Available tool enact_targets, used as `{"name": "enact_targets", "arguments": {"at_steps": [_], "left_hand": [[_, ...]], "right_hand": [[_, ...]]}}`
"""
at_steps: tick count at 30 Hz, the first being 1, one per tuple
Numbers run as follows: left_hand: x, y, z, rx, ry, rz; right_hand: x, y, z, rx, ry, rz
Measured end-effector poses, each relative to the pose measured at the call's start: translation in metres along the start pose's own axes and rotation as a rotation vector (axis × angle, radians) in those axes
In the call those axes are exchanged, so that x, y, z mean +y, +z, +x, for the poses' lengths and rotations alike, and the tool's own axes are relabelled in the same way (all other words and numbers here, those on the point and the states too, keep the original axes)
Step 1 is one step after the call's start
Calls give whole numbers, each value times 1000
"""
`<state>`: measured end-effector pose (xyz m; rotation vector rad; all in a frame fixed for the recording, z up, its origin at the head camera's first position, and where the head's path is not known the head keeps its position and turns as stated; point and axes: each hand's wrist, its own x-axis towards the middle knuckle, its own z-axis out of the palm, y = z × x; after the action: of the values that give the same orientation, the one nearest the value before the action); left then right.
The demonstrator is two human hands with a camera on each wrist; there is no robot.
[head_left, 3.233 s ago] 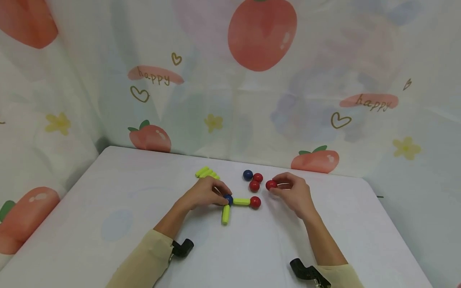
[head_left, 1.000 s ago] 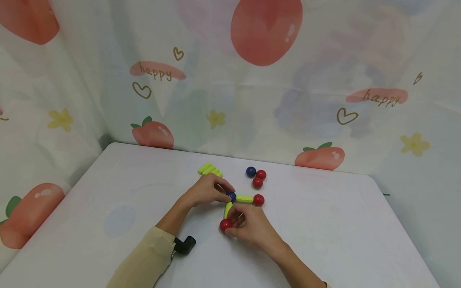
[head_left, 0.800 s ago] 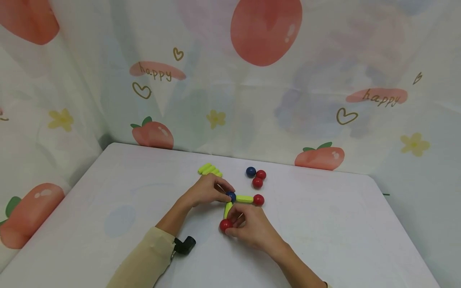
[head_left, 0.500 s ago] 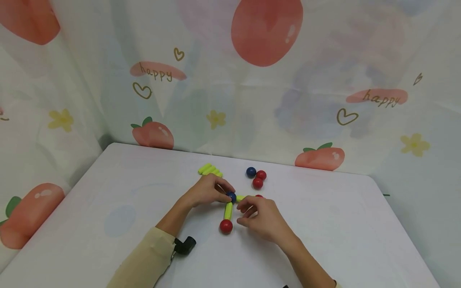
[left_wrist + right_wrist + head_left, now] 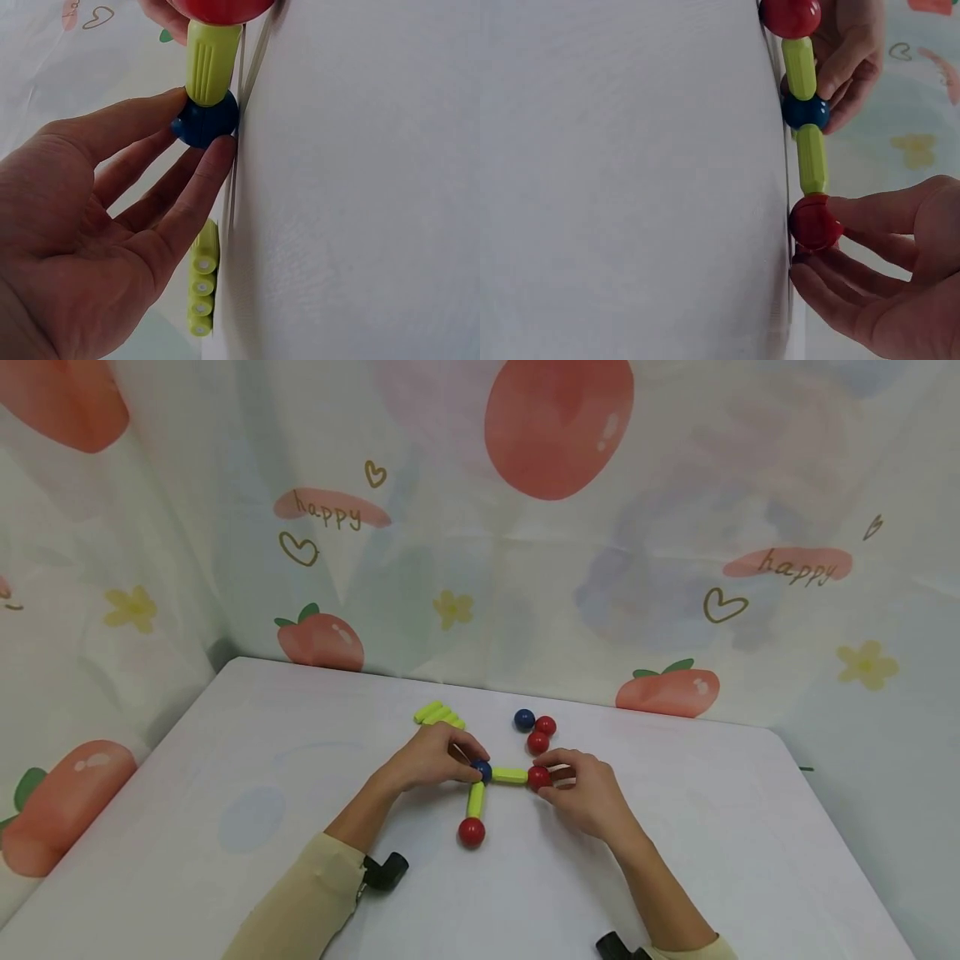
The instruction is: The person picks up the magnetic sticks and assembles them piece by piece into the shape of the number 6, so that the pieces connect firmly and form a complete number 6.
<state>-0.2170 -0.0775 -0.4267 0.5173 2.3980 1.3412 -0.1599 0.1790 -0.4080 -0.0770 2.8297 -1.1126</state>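
Observation:
My left hand (image 5: 431, 757) pinches a blue ball (image 5: 204, 124) between thumb and fingers. Two lime-green rods join that ball: one rod (image 5: 510, 775) points right, the other rod (image 5: 476, 800) points toward me. A red ball (image 5: 472, 832) caps the near rod. At the end of the right-hand rod, a second red ball (image 5: 815, 222) sits between the thumb and fingers of my right hand (image 5: 588, 793). Together the pieces form an L lying on the white table.
Behind the left hand lie several loose lime-green rods (image 5: 439, 715) side by side. A loose blue ball (image 5: 524, 720) and two red balls (image 5: 537, 742) cluster beyond the right hand. A printed curtain (image 5: 525, 610) rises behind the white table (image 5: 300, 718).
My right hand brought a red ball to the near rod and let go of it there. It then moved up and right to the other red ball. My left hand kept holding the blue ball.

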Motion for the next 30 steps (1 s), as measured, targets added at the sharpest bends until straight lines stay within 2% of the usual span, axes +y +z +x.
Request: {"name": "enact_targets", "arguments": {"at_steps": [6, 14, 19, 25, 28, 30], "left_hand": [[1, 1, 0, 14, -14, 6], [0, -2, -2, 13, 4, 23], [0, -7, -4, -7, 10, 37], [3, -9, -7, -24, -11, 72], [5, -10, -6, 2, -5, 100], [6, -12, -5, 51, -3, 135]], "right_hand": [[1, 0, 3, -11, 3, 13], [0, 2, 8, -8, 22, 21], [-2, 3, 13, -16, 24, 29], [-6, 2, 17, -36, 21, 24], [-6, 2, 17, -40, 28, 28], [-5, 1, 17, -36, 31, 33]]}}
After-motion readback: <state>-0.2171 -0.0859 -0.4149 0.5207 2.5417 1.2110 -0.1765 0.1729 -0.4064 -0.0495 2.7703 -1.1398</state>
